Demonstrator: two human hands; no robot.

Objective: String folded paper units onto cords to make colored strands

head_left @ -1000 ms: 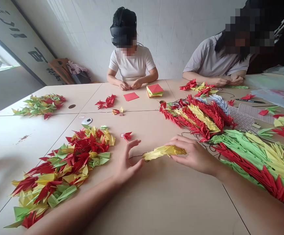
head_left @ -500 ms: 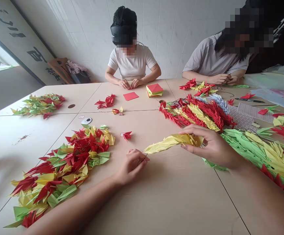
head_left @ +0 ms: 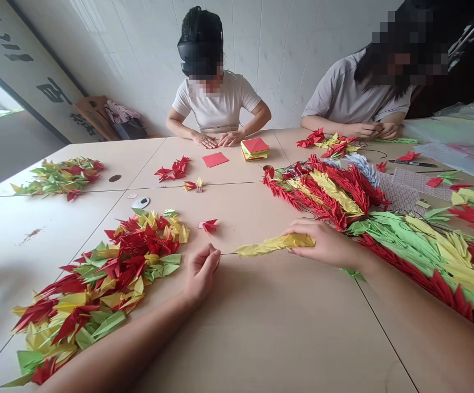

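My right hand (head_left: 316, 240) is closed round a string of yellow folded paper cranes (head_left: 267, 245), which lies level just above the table. A thin dark cord (head_left: 227, 254) runs from the left tip of the yellow string to my left hand (head_left: 202, 273). That hand is a fist with the thumb on top, gripping the cord. Just beyond it lies a single red paper crane (head_left: 210, 225). To the left of my left arm spreads a large pile of red, yellow and green paper cranes (head_left: 114, 278).
Finished crane strings (head_left: 327, 191) lie to the right, with long green strings (head_left: 404, 240) beside my right arm. A stack of square paper (head_left: 255, 149) stands across the table. Two people sit opposite, one with hands (head_left: 216, 139) on red paper. Another pile (head_left: 60, 177) lies far left.
My left hand has turned and moved left, tightening into a fist. My right hand has slid left and down, its fingers closing further round the yellow string. The cord looks straighter.
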